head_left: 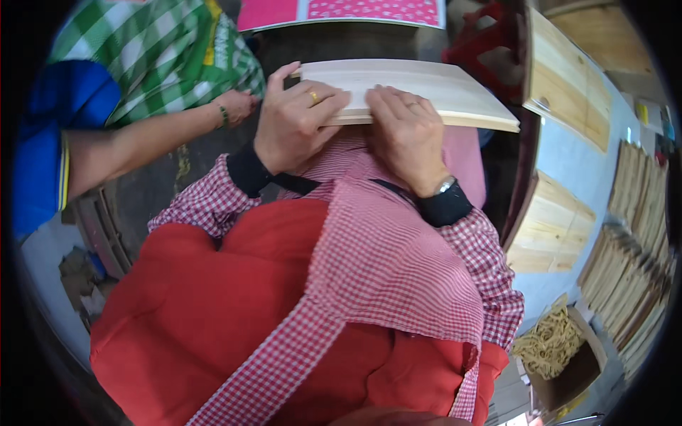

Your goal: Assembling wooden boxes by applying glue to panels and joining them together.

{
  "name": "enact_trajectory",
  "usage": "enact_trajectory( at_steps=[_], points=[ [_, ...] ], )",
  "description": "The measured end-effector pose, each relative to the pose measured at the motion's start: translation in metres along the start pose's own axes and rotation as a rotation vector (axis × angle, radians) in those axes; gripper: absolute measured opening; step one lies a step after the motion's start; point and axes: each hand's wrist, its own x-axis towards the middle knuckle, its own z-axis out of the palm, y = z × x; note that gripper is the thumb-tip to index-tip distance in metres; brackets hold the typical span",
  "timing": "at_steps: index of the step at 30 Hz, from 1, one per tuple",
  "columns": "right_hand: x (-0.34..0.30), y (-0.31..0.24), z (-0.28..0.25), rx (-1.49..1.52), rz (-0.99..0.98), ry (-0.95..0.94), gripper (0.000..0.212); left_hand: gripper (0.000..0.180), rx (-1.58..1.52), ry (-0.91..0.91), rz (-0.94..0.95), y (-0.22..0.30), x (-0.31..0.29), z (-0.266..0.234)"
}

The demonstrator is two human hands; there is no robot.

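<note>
A pale wooden board [412,89] lies in front of me, its long near edge facing my body. That edge shows a seam, so it may be two thin layers; I cannot tell. My left hand [295,124], a gold ring on it, is closed around the board's left end, one finger reaching to the far corner. Beside it, my right hand [408,142] grips the near edge around the middle, its fingers bent over the top face. The right thumb is hidden. Both my sleeves are checked, with dark cuffs.
At the left is another person's bare arm [149,153], close to my left forearm. A pink patterned panel [376,11] is beyond the board. Wooden panels [550,227] stand at the right, near stacked wooden strips [625,284] and a cardboard box [579,362] with tan, ribbon-like material.
</note>
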Motion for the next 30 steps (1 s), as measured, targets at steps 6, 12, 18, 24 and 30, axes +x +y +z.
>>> enact_trajectory(
  at_steps=[6,12,18,24,30],
  points=[
    [0.001,0.002,-0.009,-0.009,0.001,0.022,0.026,0.041,-0.253,0.103,-0.093,-0.029,-0.019,-0.003],
    [0.000,-0.004,-0.012,-0.015,0.026,-0.011,0.029,0.041,-0.264,0.012,0.089,-0.034,-0.014,-0.006],
    [0.004,-0.011,-0.019,-0.002,0.048,-0.043,0.030,0.039,-0.297,0.048,0.168,-0.029,-0.010,-0.004],
    [-0.001,-0.011,-0.017,-0.009,0.009,0.004,0.029,0.039,-0.241,0.088,0.164,-0.018,-0.007,-0.008],
    [-0.010,-0.011,-0.012,-0.009,0.027,0.052,0.035,0.041,-0.191,0.095,0.189,-0.014,-0.010,-0.007]
  ],
)
